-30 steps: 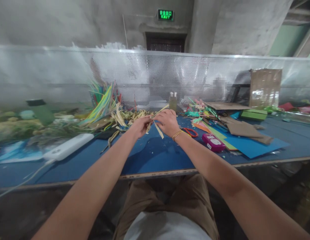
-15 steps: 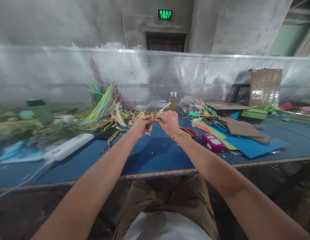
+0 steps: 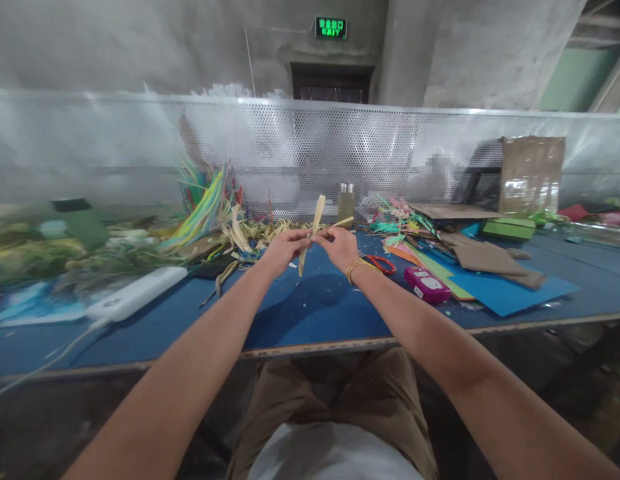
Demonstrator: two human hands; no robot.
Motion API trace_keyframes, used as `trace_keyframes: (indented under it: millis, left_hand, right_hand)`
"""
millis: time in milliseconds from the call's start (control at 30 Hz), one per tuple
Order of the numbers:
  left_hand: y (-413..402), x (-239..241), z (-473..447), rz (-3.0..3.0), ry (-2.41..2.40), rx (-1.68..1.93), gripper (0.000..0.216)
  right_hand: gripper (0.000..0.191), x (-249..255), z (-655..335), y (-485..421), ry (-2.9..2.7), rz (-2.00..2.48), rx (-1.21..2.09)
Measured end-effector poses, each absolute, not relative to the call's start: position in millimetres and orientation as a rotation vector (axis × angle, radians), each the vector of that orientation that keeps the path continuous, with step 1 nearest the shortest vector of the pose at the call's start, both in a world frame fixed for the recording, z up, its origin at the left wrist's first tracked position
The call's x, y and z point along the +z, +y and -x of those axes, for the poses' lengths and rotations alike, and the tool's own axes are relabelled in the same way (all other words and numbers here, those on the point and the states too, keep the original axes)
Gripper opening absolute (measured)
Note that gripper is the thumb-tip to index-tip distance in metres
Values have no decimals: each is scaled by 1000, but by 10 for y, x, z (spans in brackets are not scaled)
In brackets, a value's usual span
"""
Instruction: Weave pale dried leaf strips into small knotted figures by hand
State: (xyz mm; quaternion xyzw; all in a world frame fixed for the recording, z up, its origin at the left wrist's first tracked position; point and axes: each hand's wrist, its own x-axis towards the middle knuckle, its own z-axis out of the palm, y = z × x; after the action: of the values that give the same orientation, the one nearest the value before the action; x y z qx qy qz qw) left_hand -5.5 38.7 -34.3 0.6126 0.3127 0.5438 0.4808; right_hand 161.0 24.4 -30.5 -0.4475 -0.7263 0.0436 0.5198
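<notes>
Both my hands meet above the blue table (image 3: 310, 313), pinching pale yellow leaf strips (image 3: 316, 217) between them. My left hand (image 3: 285, 248) has its fingers closed on the strips from the left. My right hand (image 3: 340, 243), with a gold bracelet at the wrist, pinches them from the right. One strip stands nearly upright, its lower end pointing down toward the table, and a second strip sticks out to the right. A heap of similar dry strips (image 3: 255, 233) lies just behind my hands.
Red-handled scissors (image 3: 380, 265) and a pink box (image 3: 427, 285) lie right of my hands, beside blue paper (image 3: 510, 293) and brown card. A white power bank (image 3: 137, 293) with a cable sits at left. A perforated metal screen (image 3: 310, 153) backs the table.
My hands have stayed together and lifted slightly. The strip that lay slanted between them has swung up to stand nearly vertical.
</notes>
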Motion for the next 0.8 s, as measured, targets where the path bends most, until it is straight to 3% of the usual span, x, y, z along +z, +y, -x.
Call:
trace_keyframes:
  millis: [267, 433, 633, 800]
  left_hand:
    - [369, -341, 30, -1701, 816, 1328, 41]
    - [370, -316, 47, -1849, 913, 1371, 37]
    - [335, -293, 56, -1884, 954, 1348, 28]
    - [324, -289, 62, -1849, 933, 1354, 39]
  right_hand:
    - [37, -419, -1595, 391, -1587, 1079, 480]
    - [43, -467, -1566, 400, -1568, 1074, 545]
    - [45, -349, -1598, 270, -1693, 1249, 293]
    - [38, -238, -1573, 100, -1658, 1275, -212]
